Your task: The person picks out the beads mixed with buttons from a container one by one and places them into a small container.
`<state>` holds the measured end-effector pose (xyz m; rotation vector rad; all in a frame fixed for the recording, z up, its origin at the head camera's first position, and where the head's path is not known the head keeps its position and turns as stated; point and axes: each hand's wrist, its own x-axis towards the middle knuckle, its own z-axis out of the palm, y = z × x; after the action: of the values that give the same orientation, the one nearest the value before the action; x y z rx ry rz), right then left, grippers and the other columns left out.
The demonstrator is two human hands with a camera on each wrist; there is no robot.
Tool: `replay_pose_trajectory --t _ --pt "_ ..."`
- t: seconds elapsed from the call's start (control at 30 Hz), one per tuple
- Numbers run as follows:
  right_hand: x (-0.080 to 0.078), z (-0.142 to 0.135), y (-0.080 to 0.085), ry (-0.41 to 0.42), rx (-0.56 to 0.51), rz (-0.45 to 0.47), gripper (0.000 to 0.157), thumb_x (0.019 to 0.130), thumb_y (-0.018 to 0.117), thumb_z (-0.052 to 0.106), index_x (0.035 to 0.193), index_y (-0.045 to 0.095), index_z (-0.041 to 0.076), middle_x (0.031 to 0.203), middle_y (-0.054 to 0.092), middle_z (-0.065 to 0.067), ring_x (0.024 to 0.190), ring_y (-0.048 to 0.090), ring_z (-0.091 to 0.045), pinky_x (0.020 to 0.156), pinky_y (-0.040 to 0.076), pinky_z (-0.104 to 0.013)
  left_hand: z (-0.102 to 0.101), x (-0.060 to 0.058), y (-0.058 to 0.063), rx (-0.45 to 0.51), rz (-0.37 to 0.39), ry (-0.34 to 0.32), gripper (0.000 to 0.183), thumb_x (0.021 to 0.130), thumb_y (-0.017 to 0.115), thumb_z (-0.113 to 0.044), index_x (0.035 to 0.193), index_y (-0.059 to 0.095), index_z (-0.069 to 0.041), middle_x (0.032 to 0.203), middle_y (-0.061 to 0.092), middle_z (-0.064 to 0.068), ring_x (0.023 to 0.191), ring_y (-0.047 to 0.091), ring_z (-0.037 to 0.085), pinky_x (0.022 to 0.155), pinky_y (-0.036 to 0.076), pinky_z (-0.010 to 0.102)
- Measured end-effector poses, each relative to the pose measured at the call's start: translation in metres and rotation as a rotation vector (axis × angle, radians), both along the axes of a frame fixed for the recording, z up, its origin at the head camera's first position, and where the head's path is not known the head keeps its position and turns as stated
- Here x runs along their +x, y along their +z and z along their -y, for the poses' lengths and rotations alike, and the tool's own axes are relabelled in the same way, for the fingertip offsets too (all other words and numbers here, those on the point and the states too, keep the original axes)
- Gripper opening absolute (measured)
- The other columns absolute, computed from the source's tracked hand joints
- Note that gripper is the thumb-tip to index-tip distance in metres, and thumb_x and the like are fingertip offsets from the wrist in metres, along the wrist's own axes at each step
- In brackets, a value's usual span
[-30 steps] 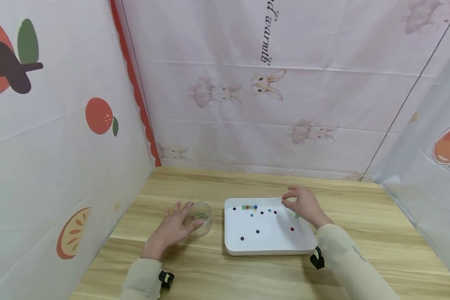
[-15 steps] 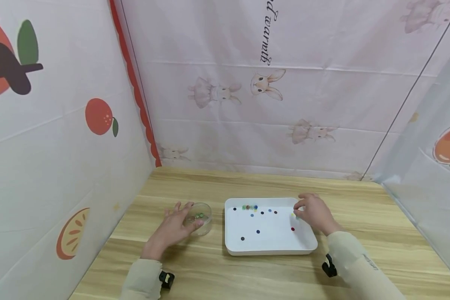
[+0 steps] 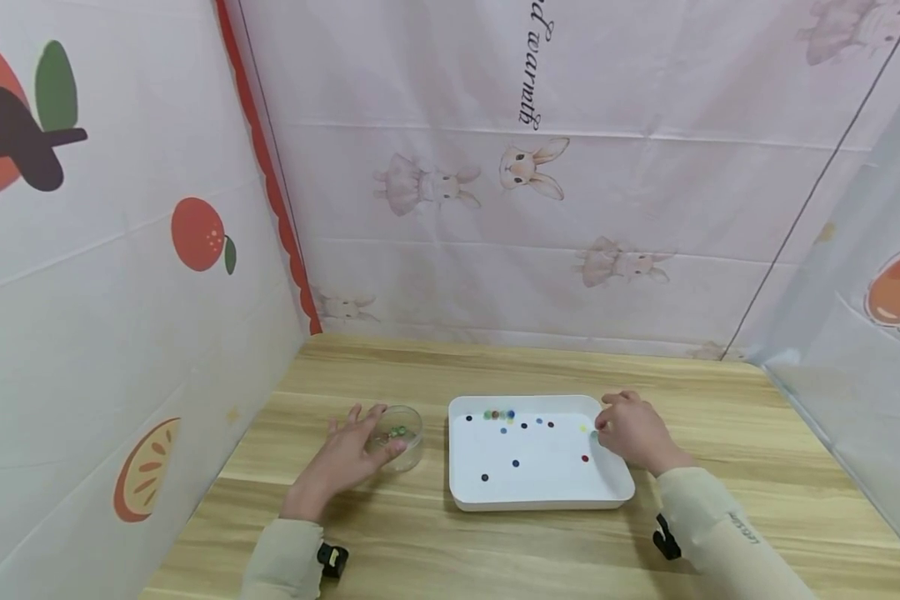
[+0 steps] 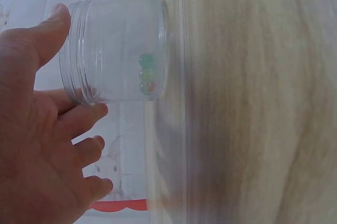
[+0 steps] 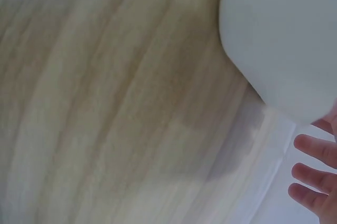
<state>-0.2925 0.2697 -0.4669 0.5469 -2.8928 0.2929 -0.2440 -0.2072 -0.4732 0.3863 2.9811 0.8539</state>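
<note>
My left hand (image 3: 341,457) grips the rim of a clear round jar (image 3: 411,454) standing on the table, thumb on one side and fingers on the other. Several small green and reddish beads (image 4: 147,74) lie in the bottom of the jar. My right hand (image 3: 637,433) reaches over the back right part of a white tray (image 3: 543,504), fingertips down by a teal bead (image 3: 594,435). A yellow bead (image 3: 582,428) lies just left of them. The tray wall hides the thumb and index fingertips in the right wrist view; whether they pinch a bead I cannot tell.
A short row of beads (image 3: 498,414) lines the tray's back side. Scattered over its floor are dark and blue beads, with a red bead (image 3: 585,458) toward the right. Printed cloth walls (image 3: 457,275) enclose the wooden table (image 3: 390,542) at the back and sides.
My right hand has moved right and down, from above the tray's back edge to its right back corner. The left hand stays on the jar.
</note>
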Motion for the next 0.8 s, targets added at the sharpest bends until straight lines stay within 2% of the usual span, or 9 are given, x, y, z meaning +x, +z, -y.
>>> replay_pose_trajectory --t 0.2,0.57,0.8 --pt "-0.0003 0.0027 -0.0048 0.013 0.03 -0.02 0.01 0.079 0.08 0.007 0.087 0.083 0.012 0.128 0.072 -0.027 0.121 0.062 -0.053 0.092 0.054 -0.069 0.0001 0.0001 0.0007 0.004 0.005 0.0 0.087 0.104 0.058 -0.058 0.166 0.029 -0.004 0.169 0.037 0.017 0.163 0.011 0.047 0.126 -0.001 0.075" --pt "0.0005 0.0101 -0.0093 -0.025 0.052 0.006 0.008 0.079 0.081 0.004 0.083 0.081 0.01 0.13 0.068 -0.033 0.121 0.06 -0.055 0.096 0.053 -0.069 0.0002 0.0006 0.0005 0.009 0.01 0.002 0.086 0.104 0.059 -0.056 0.166 0.029 -0.005 0.17 0.036 0.016 0.163 0.01 0.046 0.126 -0.001 0.075" --pt "-0.0002 0.0092 -0.0099 -0.029 0.003 0.013 0.008 0.077 0.081 0.004 0.083 0.08 0.01 0.132 0.067 -0.034 0.122 0.06 -0.055 0.096 0.052 -0.071 0.0004 0.0008 -0.0001 0.022 0.0 0.001 0.085 0.104 0.06 -0.055 0.165 0.031 -0.003 0.169 0.038 0.018 0.162 0.012 0.048 0.126 0.0 0.076"
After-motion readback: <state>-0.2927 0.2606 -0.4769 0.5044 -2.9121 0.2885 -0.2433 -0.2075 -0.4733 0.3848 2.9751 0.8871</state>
